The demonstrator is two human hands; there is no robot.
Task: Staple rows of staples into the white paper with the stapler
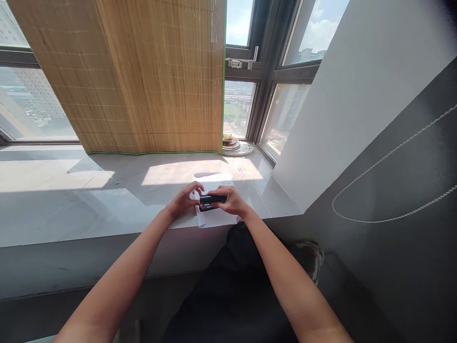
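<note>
On the sill (117, 209), the paper (219, 218) lies spread beneath the stapler (209, 199). Right hand (233, 201): closed around the stapler's right end. Left hand (183, 199): fingers curled at the opposite end — contact or a firm grip cannot be confirmed. Status: paper laid out, stapler in hand. Handling of the stapler appears to be in progress and remains incomplete — no staple is discernible in the paper, and the stapler's loading cannot be determined.

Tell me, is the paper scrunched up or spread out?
Spread out: the paper lies on the windowsill, its edges showing beyond the right hand and the black stapler it holds.
</note>
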